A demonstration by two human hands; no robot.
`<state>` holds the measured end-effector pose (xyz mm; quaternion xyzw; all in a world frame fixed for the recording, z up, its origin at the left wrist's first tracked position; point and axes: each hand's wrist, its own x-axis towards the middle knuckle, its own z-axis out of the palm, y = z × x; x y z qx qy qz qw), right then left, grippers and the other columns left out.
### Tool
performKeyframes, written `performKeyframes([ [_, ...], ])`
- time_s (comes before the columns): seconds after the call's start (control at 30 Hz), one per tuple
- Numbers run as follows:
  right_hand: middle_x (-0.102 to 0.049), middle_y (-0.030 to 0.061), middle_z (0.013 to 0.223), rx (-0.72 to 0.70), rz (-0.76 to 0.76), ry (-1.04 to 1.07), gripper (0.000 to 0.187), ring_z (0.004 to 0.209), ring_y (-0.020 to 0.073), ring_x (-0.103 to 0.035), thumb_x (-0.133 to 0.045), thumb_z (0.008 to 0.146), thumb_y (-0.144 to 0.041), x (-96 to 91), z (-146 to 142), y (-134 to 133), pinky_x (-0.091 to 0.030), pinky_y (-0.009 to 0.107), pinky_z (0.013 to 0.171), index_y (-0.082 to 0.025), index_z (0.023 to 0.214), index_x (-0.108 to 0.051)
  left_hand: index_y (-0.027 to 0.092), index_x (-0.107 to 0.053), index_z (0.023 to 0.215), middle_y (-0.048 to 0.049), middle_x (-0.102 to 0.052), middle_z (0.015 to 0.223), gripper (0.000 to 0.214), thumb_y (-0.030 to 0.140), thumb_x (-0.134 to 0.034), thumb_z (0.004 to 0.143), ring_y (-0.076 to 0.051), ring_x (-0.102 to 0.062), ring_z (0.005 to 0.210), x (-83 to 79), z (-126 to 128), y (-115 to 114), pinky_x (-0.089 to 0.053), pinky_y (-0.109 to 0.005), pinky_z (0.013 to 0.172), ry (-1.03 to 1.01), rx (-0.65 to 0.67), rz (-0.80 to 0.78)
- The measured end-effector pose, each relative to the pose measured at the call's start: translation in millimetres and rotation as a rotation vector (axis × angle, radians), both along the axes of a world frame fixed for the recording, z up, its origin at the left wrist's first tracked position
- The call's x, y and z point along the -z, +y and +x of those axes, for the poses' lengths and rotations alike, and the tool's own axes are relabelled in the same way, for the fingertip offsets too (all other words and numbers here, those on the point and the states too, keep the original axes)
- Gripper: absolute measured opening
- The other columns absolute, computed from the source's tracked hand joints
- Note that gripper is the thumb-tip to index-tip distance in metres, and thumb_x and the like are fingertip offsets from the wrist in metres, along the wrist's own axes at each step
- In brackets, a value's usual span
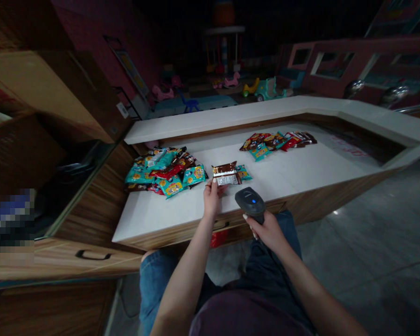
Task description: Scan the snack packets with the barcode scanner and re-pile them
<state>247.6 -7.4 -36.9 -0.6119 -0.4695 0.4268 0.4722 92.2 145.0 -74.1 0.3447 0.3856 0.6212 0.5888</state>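
Note:
Between the thumb and fingers of my left hand [212, 198] is a brown snack packet [225, 171], its printed label side turned up. A teal packet [244, 172] lies on the counter just behind its right end. My right hand [267, 229] is wrapped round the handle of a black barcode scanner [249, 200] with a blue light on top; its head is close to the brown packet's right side. To the left is a large heap of teal, red and brown packets [168, 170]. A smaller spread of similar packets [278, 141] lies farther back on the right.
The white counter [154, 217] has a raised ledge [231, 114] along its far side. Cardboard boxes [66, 88] and a wooden cabinet [87, 210] stand at the left. Wooden drawers are under the counter, above my knees. Children's ride-on toys [266, 88] are beyond it.

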Motion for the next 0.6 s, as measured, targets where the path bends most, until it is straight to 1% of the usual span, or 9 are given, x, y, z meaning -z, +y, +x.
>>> performKeyframes([
  [0.1, -0.056, -0.0037, 0.047, -0.003, 0.007, -0.01, 0.036, 0.037, 0.0147, -0.052, -0.071, 0.078, -0.057, -0.7, -2.2, 0.4, -0.043, 0.026, 0.042, -0.024, 0.074, -0.057, 0.021, -0.061, 0.102, -0.0055, -0.079, 0.101, 0.047, 0.062, -0.077, 0.083, -0.017, -0.077, 0.08, -1.3, -1.7, -0.7, -0.061, -0.036, 0.09, -0.029, 0.014, 0.006],
  [0.27, -0.056, -0.0026, 0.048, 0.046, 0.014, -0.002, 0.038, 0.037, 0.0151, -0.053, -0.071, 0.077, -0.058, -0.7, 1.0, 0.0, -0.042, 0.026, 0.042, -0.024, 0.073, -0.057, 0.022, -0.058, 0.103, -0.0043, -0.078, 0.1, 0.048, 0.064, -0.073, 0.085, -0.014, -0.075, 0.077, 0.1, -2.1, 0.6, -0.062, -0.032, 0.085, -0.038, 0.009, 0.007],
  [0.43, -0.056, -0.0024, 0.046, 0.035, 0.031, -0.017, 0.037, 0.038, 0.0153, -0.054, -0.07, 0.079, -0.057, -1.6, 1.9, -1.2, -0.043, 0.026, 0.042, -0.024, 0.072, -0.057, 0.023, -0.056, 0.102, -0.0013, -0.074, 0.092, 0.04, 0.057, -0.072, 0.09, -0.014, -0.076, 0.077, 2.0, -1.6, 1.1, -0.061, -0.031, 0.084, -0.014, -0.024, -0.02],
  [0.5, -0.056, -0.0026, 0.046, 0.035, 0.027, -0.016, 0.036, 0.037, 0.0154, -0.054, -0.07, 0.079, -0.057, -1.6, 1.2, -1.6, -0.042, 0.026, 0.042, -0.024, 0.072, -0.057, 0.022, -0.056, 0.102, -0.0017, -0.073, 0.092, 0.038, 0.055, -0.072, 0.09, -0.014, -0.076, 0.079, 1.4, -1.6, 0.8, -0.061, -0.031, 0.085, -0.014, -0.024, -0.027],
  [0.6, -0.056, -0.0026, 0.046, 0.039, 0.027, -0.005, 0.036, 0.037, 0.0155, -0.054, -0.071, 0.079, -0.056, -1.0, 0.1, -2.4, -0.042, 0.026, 0.042, -0.024, 0.072, -0.057, 0.022, -0.059, 0.102, -0.0034, -0.075, 0.099, 0.04, 0.056, -0.073, 0.088, -0.016, -0.076, 0.082, -0.1, -0.2, 0.2, -0.062, -0.035, 0.088, -0.035, -0.006, 0.002],
])
